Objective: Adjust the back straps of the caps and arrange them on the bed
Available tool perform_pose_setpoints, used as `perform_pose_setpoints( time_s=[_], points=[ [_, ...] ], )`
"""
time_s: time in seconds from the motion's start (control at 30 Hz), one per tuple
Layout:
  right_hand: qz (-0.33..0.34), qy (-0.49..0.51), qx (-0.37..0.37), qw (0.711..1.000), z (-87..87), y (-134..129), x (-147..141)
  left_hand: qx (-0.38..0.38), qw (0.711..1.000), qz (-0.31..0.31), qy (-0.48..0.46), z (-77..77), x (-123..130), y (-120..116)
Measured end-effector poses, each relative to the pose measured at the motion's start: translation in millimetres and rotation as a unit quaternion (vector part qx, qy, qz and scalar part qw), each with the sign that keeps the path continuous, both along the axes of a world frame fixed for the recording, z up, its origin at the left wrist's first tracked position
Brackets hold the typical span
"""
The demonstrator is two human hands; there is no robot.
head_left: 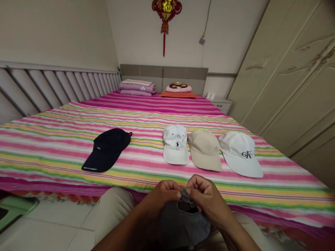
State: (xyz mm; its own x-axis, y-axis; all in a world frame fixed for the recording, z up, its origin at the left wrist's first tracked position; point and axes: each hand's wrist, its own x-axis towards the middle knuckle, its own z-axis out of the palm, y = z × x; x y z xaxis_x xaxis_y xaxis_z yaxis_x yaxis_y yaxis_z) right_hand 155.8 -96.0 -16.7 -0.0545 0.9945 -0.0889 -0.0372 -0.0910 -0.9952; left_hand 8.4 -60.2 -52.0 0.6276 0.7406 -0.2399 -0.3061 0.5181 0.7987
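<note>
A dark grey baseball cap (184, 223) is held over my lap, its back strap and opening turned up toward the bed. My left hand (167, 195) pinches the left part of the strap. The right part of that strap is between the thumb and fingers of my right hand (205, 195). On the bed beyond my hands lie a white cap with a small dark emblem (176, 144), a beige cap (204, 150) and a white cap with CK letters (240, 153). A black cap (108, 150) lies apart from them to the left.
The striped bedspread (146, 174) covers the bed in front of my knees. Folded purple bedding (137, 88) and a pink-and-orange stack (178, 91) sit by the headboard (143, 71). A slatted rail (65, 82) runs along the left, a wardrobe (282, 83) stands right. A green stool (17, 209) is at lower left.
</note>
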Motion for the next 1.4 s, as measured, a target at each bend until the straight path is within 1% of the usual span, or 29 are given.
perform_pose_setpoints(
  time_s=[0.1, 0.17, 0.3, 0.43, 0.57, 0.7, 0.9, 1.03, 1.13, 1.3, 1.33, 1.37, 1.4],
  points=[
    [-0.012, -0.001, -0.004, 1.000, 0.6, 0.3, -1.7, 0.046, 0.998, 0.034, -0.014, -0.4, 0.6, 0.1],
    [-0.017, 0.012, -0.009, 1.000, 0.4, 0.8, -2.7, 0.063, 0.997, 0.047, -0.026, -0.8, 1.0, 0.1],
    [-0.036, 0.047, -0.010, 0.998, -1.7, 2.3, -4.4, 0.055, 0.996, 0.046, -0.049, -1.8, 1.0, -0.1],
    [-0.048, 0.053, -0.018, 0.997, -4.1, 3.6, -4.9, 0.035, 0.996, 0.048, -0.068, -2.0, 1.4, -0.2],
    [-0.041, 0.068, -0.032, 0.996, -6.5, 4.8, -3.7, 0.018, 0.996, 0.040, -0.082, -4.7, 2.4, -0.1],
    [-0.014, 0.095, -0.047, 0.994, -9.6, 5.5, -2.0, 0.035, 0.996, 0.033, -0.079, -10.0, 3.0, 0.5],
    [0.017, 0.130, -0.081, 0.988, -10.5, 5.5, -0.7, 0.036, 0.996, 0.054, -0.064, -9.4, 4.7, -0.1],
    [0.025, 0.111, -0.093, 0.989, -9.0, 5.6, 2.0, 0.038, 0.995, 0.068, -0.059, -8.9, 4.6, -0.7],
    [0.024, 0.096, -0.089, 0.991, -8.5, 5.4, 4.1, 0.036, 0.996, 0.068, -0.048, -7.9, 3.5, -1.6],
    [0.060, 0.078, -0.051, 0.994, -7.5, 5.3, 5.0, 0.041, 0.997, 0.060, -0.002, 1.4, 4.5, -5.2],
    [0.056, 0.058, -0.035, 0.996, -6.9, 4.6, 4.8, 0.040, 0.997, 0.058, 0.001, 3.2, 5.2, -5.8],
    [0.038, 0.025, -0.010, 0.999, -6.1, 3.5, 4.6, 0.039, 0.997, 0.059, 0.004, 4.5, 5.9, -6.0],
    [0.008, -0.024, 0.033, 0.999, -5.3, 1.8, 4.4, 0.036, 0.997, 0.065, 0.003, 5.2, 6.5, -5.9]
  ],
)
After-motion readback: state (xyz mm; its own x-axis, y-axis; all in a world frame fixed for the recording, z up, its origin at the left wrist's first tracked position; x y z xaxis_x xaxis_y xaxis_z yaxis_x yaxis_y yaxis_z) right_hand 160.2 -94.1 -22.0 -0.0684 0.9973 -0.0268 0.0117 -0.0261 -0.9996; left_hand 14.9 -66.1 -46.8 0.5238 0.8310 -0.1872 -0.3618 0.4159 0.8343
